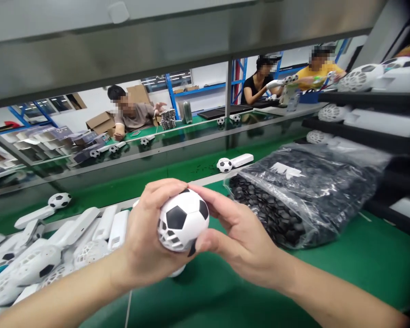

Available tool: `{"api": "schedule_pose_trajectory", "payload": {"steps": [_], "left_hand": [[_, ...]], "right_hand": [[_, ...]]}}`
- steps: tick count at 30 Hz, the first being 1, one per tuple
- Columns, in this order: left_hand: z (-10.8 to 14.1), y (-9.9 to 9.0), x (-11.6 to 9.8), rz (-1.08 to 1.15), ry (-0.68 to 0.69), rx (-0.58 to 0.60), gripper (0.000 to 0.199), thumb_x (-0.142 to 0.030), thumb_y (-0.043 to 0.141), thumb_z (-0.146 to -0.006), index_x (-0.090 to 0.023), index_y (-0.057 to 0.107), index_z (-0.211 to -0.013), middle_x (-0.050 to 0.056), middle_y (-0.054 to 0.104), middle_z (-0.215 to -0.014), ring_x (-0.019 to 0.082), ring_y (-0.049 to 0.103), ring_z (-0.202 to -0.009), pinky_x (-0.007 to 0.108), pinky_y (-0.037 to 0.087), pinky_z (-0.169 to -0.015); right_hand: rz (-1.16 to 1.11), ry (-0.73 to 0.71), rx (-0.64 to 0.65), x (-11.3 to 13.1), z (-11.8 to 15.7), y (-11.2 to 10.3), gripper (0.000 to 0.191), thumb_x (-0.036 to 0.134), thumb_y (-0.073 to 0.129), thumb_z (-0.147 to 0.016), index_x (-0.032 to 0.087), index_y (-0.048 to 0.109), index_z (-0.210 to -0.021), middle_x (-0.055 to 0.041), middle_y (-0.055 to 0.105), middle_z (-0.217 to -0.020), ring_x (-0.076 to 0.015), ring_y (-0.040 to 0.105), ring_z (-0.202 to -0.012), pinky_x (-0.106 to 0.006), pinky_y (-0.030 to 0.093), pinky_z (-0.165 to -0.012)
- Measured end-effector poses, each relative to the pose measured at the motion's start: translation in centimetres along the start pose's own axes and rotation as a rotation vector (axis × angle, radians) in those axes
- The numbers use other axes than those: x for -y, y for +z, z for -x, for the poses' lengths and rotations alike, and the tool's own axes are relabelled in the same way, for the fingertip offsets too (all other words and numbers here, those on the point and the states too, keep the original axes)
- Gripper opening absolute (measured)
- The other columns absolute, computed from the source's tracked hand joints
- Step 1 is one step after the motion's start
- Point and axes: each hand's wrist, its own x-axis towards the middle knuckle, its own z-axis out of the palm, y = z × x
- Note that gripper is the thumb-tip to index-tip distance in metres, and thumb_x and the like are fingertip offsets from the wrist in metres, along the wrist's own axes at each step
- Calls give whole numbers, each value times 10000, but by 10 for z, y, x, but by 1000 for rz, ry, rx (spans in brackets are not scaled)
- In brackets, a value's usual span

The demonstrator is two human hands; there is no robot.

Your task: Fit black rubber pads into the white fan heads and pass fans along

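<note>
A white handheld fan (193, 218) with a soccer-ball-shaped head sits between my hands, above the green work surface. Black pentagon patches dot its head, and slotted vents show at the lower left. My left hand (146, 228) wraps round the ball from the left and below. From the right, my right hand (239, 232) grips it, with the thumb on the lower right near a black patch and the fingers at the top. A white part, probably the handle, shows just below my left hand; the rest of it is hidden.
Many white fans and handles (85, 228) are piled at the left. A clear plastic bag (310, 191) of small black pieces lies at the right, beside dark racks (358, 130) holding fans. Single fans (224, 165) lie on the green conveyor. Several people work beyond.
</note>
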Motion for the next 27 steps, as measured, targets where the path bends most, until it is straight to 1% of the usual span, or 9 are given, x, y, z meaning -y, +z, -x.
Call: {"api": "schedule_pose_trajectory", "payload": {"steps": [2,6,9,12,15,17,20,23,27], "left_hand": [[-1,-3,-11,-17,-65,7,644,-198,750,-579,-186,436,-1141,87,537,-1041,216,553,-954,332,514,-768],[-1,-1,-24,43,-425,112,532,-214,705,-598,-200,448,-1064,38,577,-925,153,602,-720,266,524,-586],[0,1,-27,145,-615,217,476,-213,681,-604,-218,435,-1012,-14,596,-788,120,586,-582,216,490,-467],[0,0,-28,176,-651,266,505,-203,688,-574,-235,413,-996,-39,588,-766,109,569,-555,203,476,-451],[-1,-1,-28,146,-639,306,516,-216,695,-561,-240,409,-990,-46,572,-766,104,552,-554,202,466,-456],[-3,0,-28,153,-636,317,509,-225,694,-565,-237,410,-988,-41,574,-771,112,559,-574,205,465,-465],[-6,4,-27,134,-627,286,492,-265,701,-590,-225,411,-986,-28,580,-786,120,574,-595,218,474,-494],[-6,7,-27,80,-561,245,493,-297,707,-602,-216,418,-993,-16,580,-800,124,582,-603,233,482,-518],[-3,8,-26,75,-445,236,493,-266,695,-597,-218,427,-1008,-6,581,-802,133,589,-608,246,493,-520]], "right_hand": [[73,-20,-18,6,4,3,480,353,581,-847,251,428,-1291,-17,564,-1212,-172,555,-1066,-272,477,-909],[375,-48,-220,8,7,8,399,351,498,-895,199,456,-1261,-74,554,-1199,-193,556,-1051,-328,487,-898],[636,-261,-338,1,10,9,285,295,534,-877,208,568,-1146,-81,568,-1090,-198,572,-975,-340,503,-853],[685,-476,-263,-6,16,8,256,171,556,-858,233,598,-1102,-32,590,-917,-145,589,-815,-258,529,-720],[667,-563,-215,-7,21,5,290,91,575,-826,219,600,-1085,-21,597,-895,-130,581,-792,-238,523,-704],[602,-523,-236,-3,24,2,213,94,606,-805,208,630,-984,-17,602,-858,-129,586,-787,-240,520,-710],[368,-259,-299,5,26,-3,88,148,636,-796,206,635,-863,3,615,-802,-119,599,-758,-242,521,-711],[147,-22,-292,12,29,-8,47,193,646,-792,202,639,-838,4,638,-802,-128,615,-758,-265,526,-718],[151,-41,-186,17,30,-12,24,203,653,-792,210,671,-806,-8,647,-815,-144,606,-793,-282,512,-733]]}}
